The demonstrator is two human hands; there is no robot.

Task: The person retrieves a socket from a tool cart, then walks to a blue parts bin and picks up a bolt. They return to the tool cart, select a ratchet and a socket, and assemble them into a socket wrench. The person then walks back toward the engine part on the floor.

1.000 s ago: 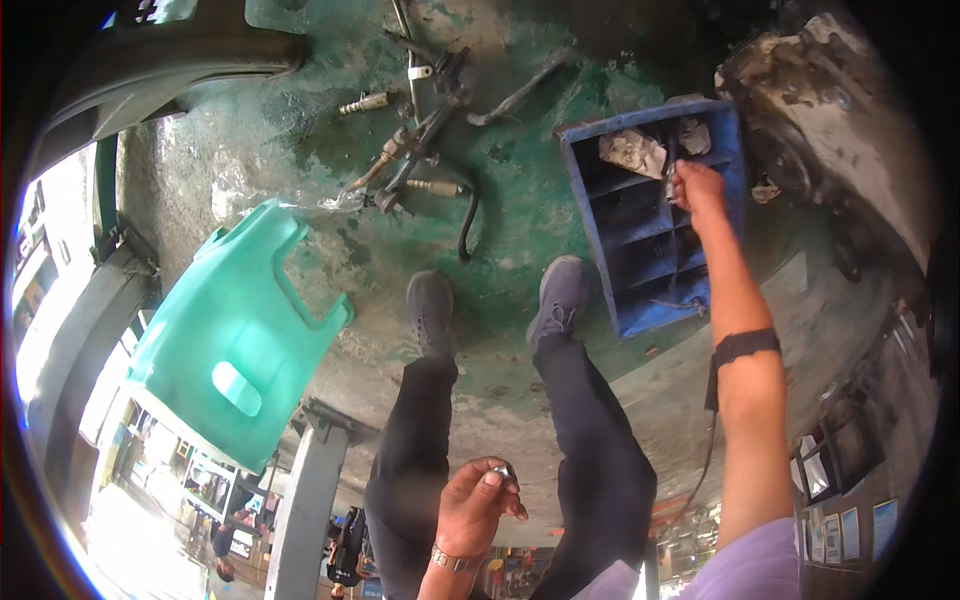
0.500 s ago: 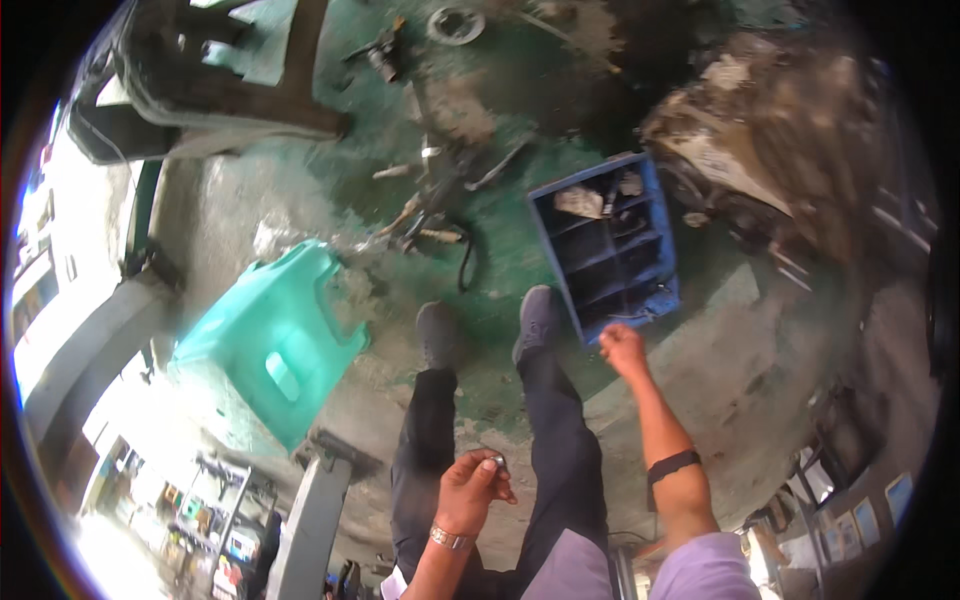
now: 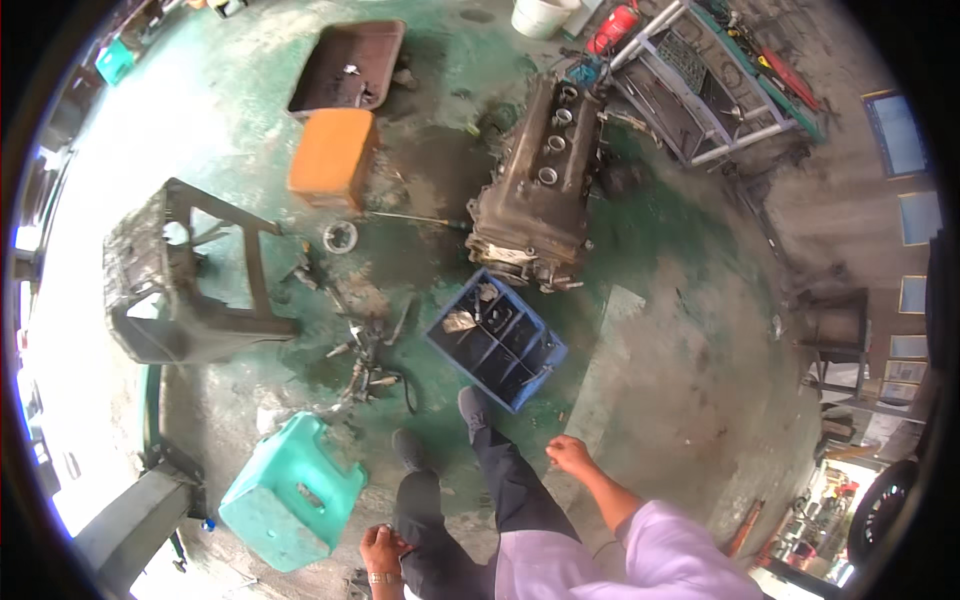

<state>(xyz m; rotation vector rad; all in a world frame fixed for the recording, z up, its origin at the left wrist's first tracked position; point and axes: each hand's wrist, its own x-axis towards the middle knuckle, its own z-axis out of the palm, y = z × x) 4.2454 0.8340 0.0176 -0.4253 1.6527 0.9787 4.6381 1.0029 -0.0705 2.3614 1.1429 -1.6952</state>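
Right hand (image 3: 570, 455) hangs over the stained green concrete floor (image 3: 680, 380) with the fingers curled loosely inward and nothing visible in them; it is near, but clear of, the blue compartmented parts tray (image 3: 497, 340) that lies just ahead of the person's dark shoes (image 3: 470, 405). Left hand (image 3: 382, 548) sits low by the thigh of the dark trousers, wearing a wristband, its fingers bunched together; whether it pinches something small cannot be told from this view. The tray holds a crumpled rag and a few small metal pieces in its far compartments. Just beyond the tray stands a greasy engine cylinder head (image 3: 537, 185), its far end toward a metal rack (image 3: 700, 90). Left of the tray, loose hand tools (image 3: 365, 365) lie scattered on the floor, and nearer the person a turquoise plastic jerrycan (image 3: 292, 492) lies on its side. Farther off are a dark plastic stool (image 3: 185, 275), an orange block-shaped stool (image 3: 333, 155) and a brown metal pan (image 3: 350, 65).
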